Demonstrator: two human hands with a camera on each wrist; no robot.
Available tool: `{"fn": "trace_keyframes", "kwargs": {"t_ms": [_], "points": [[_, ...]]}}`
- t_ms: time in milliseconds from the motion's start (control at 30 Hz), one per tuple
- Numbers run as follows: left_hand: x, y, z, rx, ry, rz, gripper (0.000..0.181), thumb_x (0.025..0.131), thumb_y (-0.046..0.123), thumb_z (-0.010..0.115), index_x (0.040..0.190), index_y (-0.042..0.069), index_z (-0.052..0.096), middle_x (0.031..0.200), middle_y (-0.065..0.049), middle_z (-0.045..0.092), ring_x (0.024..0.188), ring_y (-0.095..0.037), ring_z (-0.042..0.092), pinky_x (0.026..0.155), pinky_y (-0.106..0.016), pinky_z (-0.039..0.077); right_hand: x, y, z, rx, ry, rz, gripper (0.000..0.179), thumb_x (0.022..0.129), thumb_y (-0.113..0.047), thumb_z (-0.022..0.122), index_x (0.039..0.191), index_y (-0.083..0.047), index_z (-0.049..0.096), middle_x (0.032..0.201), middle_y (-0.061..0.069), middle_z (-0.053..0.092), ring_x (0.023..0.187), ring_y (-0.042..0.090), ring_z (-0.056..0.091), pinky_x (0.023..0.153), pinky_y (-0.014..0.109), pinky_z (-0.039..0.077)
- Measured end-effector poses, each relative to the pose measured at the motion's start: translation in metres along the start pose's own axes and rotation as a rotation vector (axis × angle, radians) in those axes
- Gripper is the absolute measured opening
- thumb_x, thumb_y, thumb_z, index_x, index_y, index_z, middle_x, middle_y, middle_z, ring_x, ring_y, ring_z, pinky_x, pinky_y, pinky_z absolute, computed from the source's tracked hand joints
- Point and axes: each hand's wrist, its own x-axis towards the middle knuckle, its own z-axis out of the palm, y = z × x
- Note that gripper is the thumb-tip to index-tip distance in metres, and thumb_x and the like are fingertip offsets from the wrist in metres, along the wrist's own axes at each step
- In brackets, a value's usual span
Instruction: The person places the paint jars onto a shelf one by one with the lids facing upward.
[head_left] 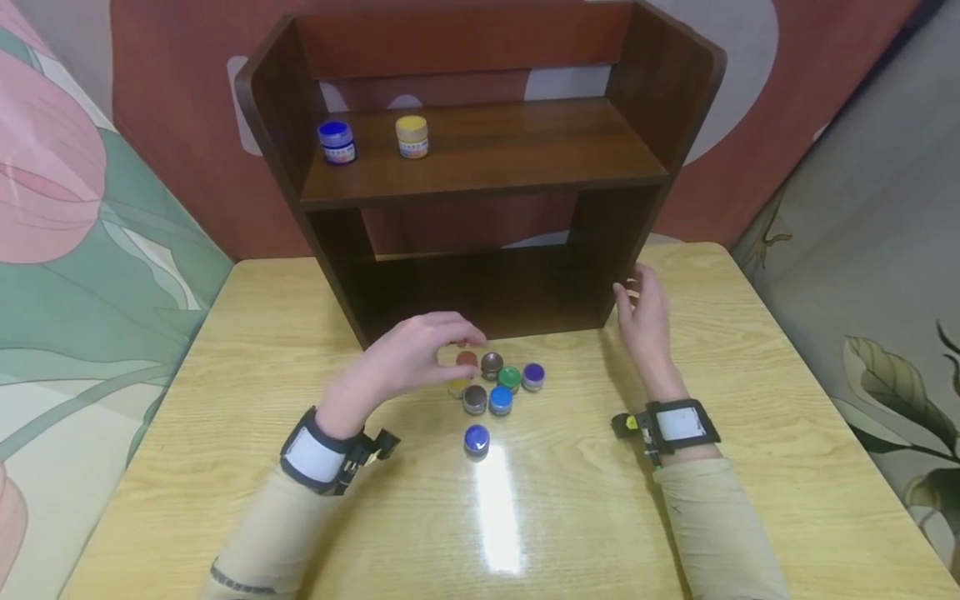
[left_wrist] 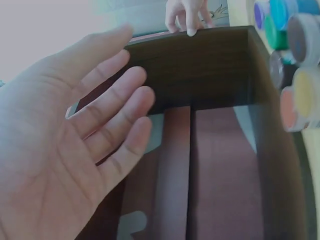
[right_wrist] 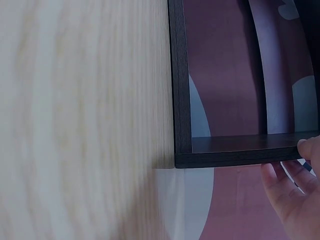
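My left hand (head_left: 408, 358) hovers over a cluster of small paint jars on the table, fingers loosely bent and thumb apart. Nothing sits in its palm in the left wrist view. Partly behind its fingers are a red jar (head_left: 467, 358) and a yellow jar (head_left: 458, 387). Beside them stand two dark jars, a green jar (head_left: 509, 378), a purple jar (head_left: 533, 377) and a light blue jar (head_left: 501, 400). Nearer me is a dark blue jar (head_left: 476, 440). My right hand (head_left: 647, 321) holds the right side panel of the brown wooden shelf (head_left: 480, 185), thumb at its front edge.
On the upper board stand a blue jar (head_left: 337, 142) at the left and a yellow-lidded jar (head_left: 412, 137) beside it. The shelf stands at the back of the light wooden table (head_left: 570, 517). Patterned cloth (head_left: 172, 167) hangs behind and at both sides.
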Motion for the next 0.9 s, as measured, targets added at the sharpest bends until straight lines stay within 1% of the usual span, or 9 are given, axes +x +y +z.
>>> {"fn": "trace_keyframes", "kwargs": {"t_ms": [133, 233, 267, 333, 433, 600, 700, 800, 900], "points": [[-0.004, 0.004, 0.013, -0.056, -0.114, -0.044, 0.039, 0.081, 0.034, 0.084, 0.115, 0.022, 0.071, 0.103, 0.01, 0.069, 0.096, -0.008, 0.063, 0.088, -0.027, 0.057, 0.0, 0.0, 0.0, 0.005, 0.0, 0.007, 0.037, 0.103, -0.012, 0.051, 0.136, 0.005, 0.047, 0.13, 0.028, 0.057, 0.117, 0.044, 0.06, 0.099, 0.055, 0.053], [-0.006, 0.006, 0.022, -0.129, -0.207, -0.076, 0.041, 0.079, 0.033, 0.085, 0.116, 0.02, 0.071, 0.111, 0.006, 0.07, 0.104, -0.014, 0.065, 0.092, -0.033, 0.058, 0.001, 0.001, -0.001, 0.003, 0.006, 0.001, 0.037, 0.103, -0.012, 0.052, 0.136, 0.005, 0.047, 0.13, 0.028, 0.058, 0.117, 0.044, 0.061, 0.098, 0.054, 0.054], [-0.006, 0.007, 0.025, -0.145, -0.236, -0.076, 0.042, 0.079, 0.032, 0.086, 0.115, 0.019, 0.071, 0.114, 0.005, 0.07, 0.107, -0.016, 0.065, 0.094, -0.035, 0.057, 0.001, 0.0, -0.001, 0.003, 0.007, -0.001, 0.037, 0.103, -0.011, 0.052, 0.136, 0.005, 0.047, 0.129, 0.028, 0.058, 0.116, 0.044, 0.061, 0.098, 0.054, 0.054], [-0.008, 0.008, 0.03, -0.16, -0.297, -0.085, 0.044, 0.078, 0.032, 0.086, 0.117, 0.018, 0.07, 0.116, 0.003, 0.07, 0.108, -0.019, 0.064, 0.095, -0.035, 0.056, 0.0, 0.0, -0.001, -0.001, 0.009, -0.005, 0.037, 0.103, -0.011, 0.052, 0.135, 0.005, 0.047, 0.129, 0.028, 0.058, 0.116, 0.044, 0.061, 0.098, 0.054, 0.054], [-0.009, 0.01, 0.036, -0.159, -0.362, -0.091, 0.046, 0.078, 0.03, 0.086, 0.118, 0.017, 0.069, 0.117, 0.003, 0.071, 0.107, -0.019, 0.064, 0.094, -0.034, 0.056, 0.0, -0.001, -0.001, -0.004, 0.01, -0.003, 0.036, 0.103, -0.011, 0.052, 0.135, 0.005, 0.048, 0.129, 0.028, 0.058, 0.116, 0.043, 0.061, 0.098, 0.054, 0.054], [-0.01, 0.015, 0.041, -0.138, -0.425, -0.092, 0.04, 0.082, 0.019, 0.084, 0.119, 0.018, 0.07, 0.121, 0.005, 0.071, 0.113, -0.017, 0.065, 0.096, -0.031, 0.055, 0.001, -0.001, -0.001, -0.011, 0.01, -0.004, 0.036, 0.103, -0.012, 0.052, 0.135, 0.005, 0.047, 0.129, 0.028, 0.058, 0.116, 0.044, 0.061, 0.097, 0.055, 0.054], [-0.011, 0.017, 0.046, -0.119, -0.453, -0.086, 0.038, 0.082, 0.014, 0.082, 0.118, 0.02, 0.071, 0.12, 0.003, 0.07, 0.109, -0.017, 0.065, 0.09, -0.026, 0.055, 0.0, -0.001, 0.0, -0.014, 0.007, -0.003, 0.037, 0.103, -0.013, 0.051, 0.135, 0.005, 0.047, 0.128, 0.028, 0.058, 0.116, 0.044, 0.061, 0.097, 0.055, 0.054], [-0.012, 0.017, 0.052, -0.104, -0.462, -0.066, 0.037, 0.08, 0.01, 0.083, 0.114, 0.02, 0.073, 0.116, 0.005, 0.071, 0.105, -0.015, 0.065, 0.087, -0.022, 0.054, 0.0, -0.001, 0.0, -0.015, 0.006, -0.003, 0.037, 0.104, -0.013, 0.051, 0.135, 0.005, 0.047, 0.129, 0.028, 0.058, 0.117, 0.044, 0.061, 0.097, 0.056, 0.054], [-0.013, 0.015, 0.057, -0.109, -0.47, -0.043, 0.035, 0.079, 0.009, 0.084, 0.111, 0.02, 0.075, 0.111, 0.008, 0.073, 0.104, -0.012, 0.066, 0.088, -0.02, 0.054, 0.0, 0.0, 0.0, -0.016, 0.004, -0.001, 0.037, 0.104, -0.014, 0.051, 0.135, 0.005, 0.047, 0.129, 0.028, 0.058, 0.117, 0.044, 0.061, 0.098, 0.057, 0.053]]}}
